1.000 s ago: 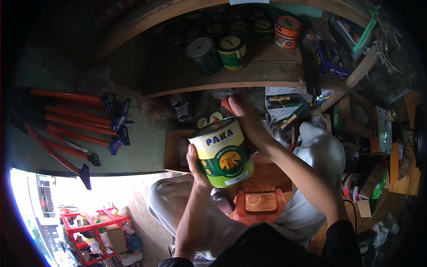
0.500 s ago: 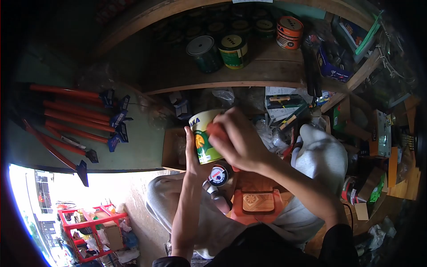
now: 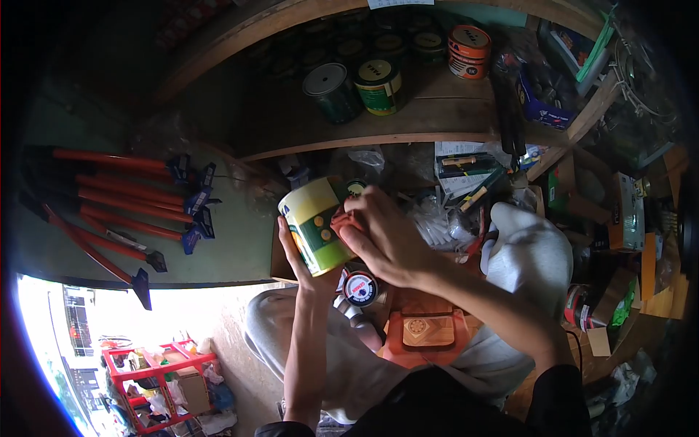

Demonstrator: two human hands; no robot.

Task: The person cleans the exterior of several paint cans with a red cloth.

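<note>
A yellow-and-green paint can (image 3: 312, 211) is tilted in front of me, its printed label partly turned away. My left hand (image 3: 312, 275) grips it from the left and below, thumb up along its side and the other fingers hidden behind it. On the can's right side, my right hand (image 3: 380, 244) is closed around a crumpled red-orange cloth (image 3: 345, 221), which touches the label. Just beneath the held can, a round black-and-white lid (image 3: 360, 288) marks another container between my knees.
Green cans (image 3: 378, 87) and an orange can (image 3: 469, 52) stand on the wooden shelf (image 3: 437, 109) ahead. Orange-handled tools (image 3: 131, 193) lie on the left surface. An orange plastic stool (image 3: 422, 335) sits between my legs. Cardboard boxes (image 3: 628, 211) crowd the right; a red rack (image 3: 156, 379) stands lower left.
The can has turned, so its logo moved left and another part of the label shows. It also shifted slightly left, while my right hand with the cloth stays against it.
</note>
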